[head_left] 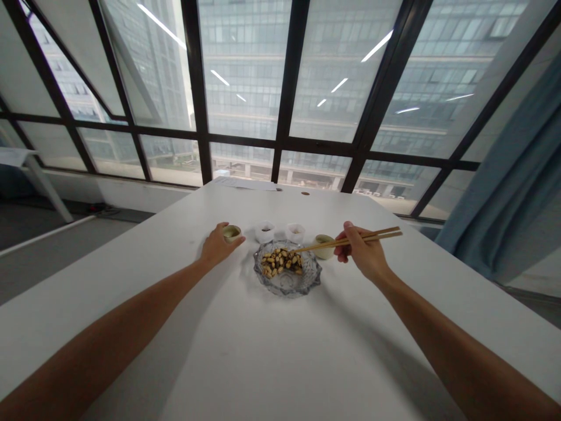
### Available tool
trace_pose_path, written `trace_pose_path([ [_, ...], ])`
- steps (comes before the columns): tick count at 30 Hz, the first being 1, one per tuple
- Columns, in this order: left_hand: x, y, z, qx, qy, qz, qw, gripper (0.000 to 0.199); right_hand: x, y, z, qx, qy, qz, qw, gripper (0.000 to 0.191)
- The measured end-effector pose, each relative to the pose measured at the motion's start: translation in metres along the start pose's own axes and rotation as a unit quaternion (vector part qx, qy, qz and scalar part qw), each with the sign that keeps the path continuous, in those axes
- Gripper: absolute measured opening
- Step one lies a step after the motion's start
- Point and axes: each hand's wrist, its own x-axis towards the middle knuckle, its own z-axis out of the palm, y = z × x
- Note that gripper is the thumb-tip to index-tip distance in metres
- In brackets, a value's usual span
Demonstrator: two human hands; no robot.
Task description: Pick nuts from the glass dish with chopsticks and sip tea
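Observation:
My left hand (220, 244) is wrapped round a small green cup (232, 233) on the white table. In my right hand (362, 250) is a pair of wooden chopsticks (380, 234); their tips reach the heap of pale and dark pieces (280, 262), perhaps nuts or seeds. The heap lies in a clear glass dish (310, 280) with a scalloped rim. Behind the dish stand two small white cups, the left one (265, 235) with something dark inside and the right one (295, 235). A second green cup (324, 252) is at the dish's right, partly behind the chopsticks.
The white table (245, 362) runs forward to the windows. Papers (245, 183) and a small brown round thing (305, 193) lie at its far end. A blue curtain (508, 181) hangs on the right. Part of another table (17, 156) shows at far left.

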Motion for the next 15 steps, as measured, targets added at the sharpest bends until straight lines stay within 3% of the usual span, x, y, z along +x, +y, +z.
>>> trace_pose_path([
  [4,0.000,-0.003,0.002,-0.010,0.012,0.029,0.999,0.070,0.002,0.002,0.000,0.037,-0.004,0.012,0.999,0.062],
  [10,-0.003,-0.003,0.001,0.021,0.016,0.148,0.989,0.067,-0.004,-0.006,0.002,0.022,-0.066,0.020,0.997,0.064],
  [15,-0.005,0.000,0.000,0.027,0.014,0.166,0.986,0.065,-0.007,-0.009,0.004,0.008,-0.086,0.017,0.996,0.064],
])
